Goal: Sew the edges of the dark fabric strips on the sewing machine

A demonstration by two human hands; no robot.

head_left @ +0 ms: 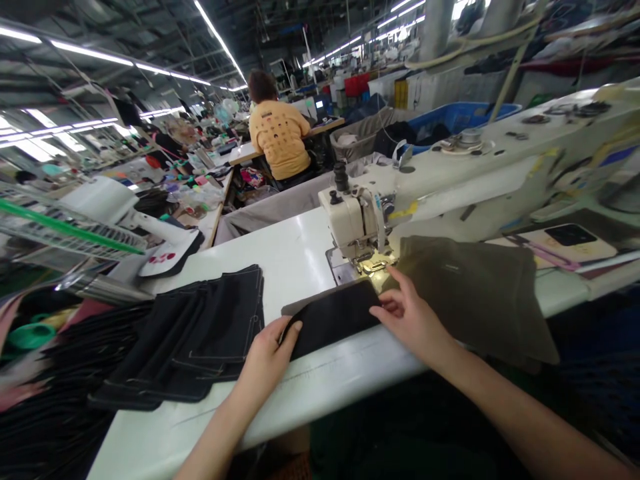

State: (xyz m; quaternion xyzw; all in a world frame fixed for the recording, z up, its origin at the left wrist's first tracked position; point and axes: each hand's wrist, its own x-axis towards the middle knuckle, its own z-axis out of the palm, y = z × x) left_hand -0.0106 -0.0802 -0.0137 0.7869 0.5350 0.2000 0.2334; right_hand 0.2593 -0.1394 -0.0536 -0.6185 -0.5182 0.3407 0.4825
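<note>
My left hand (273, 347) pinches the left end of a black fabric piece (335, 317) between thumb and fingers. That piece lies by the front edge of the sewing table, with a greyer layer showing along its far side. My right hand (413, 317) is at its right end, index finger stretched towards the lit presser foot (374, 265) and thumb apart from it near the fabric's edge. Above stands the sewing machine (353, 223). Olive-grey fabric pieces (465, 293) lie beside my right hand. Stitched black pieces (220, 320) overlap in a fanned stack at left.
A dense pile of dark pieces (65, 373) sits at the far left, near a white stand (165, 250). A phone (570, 235) and pink scissors (547, 257) lie at right. Ahead, a person in a yellow shirt (280, 137) sits facing away. A blue bin (455, 120) stands behind the machine.
</note>
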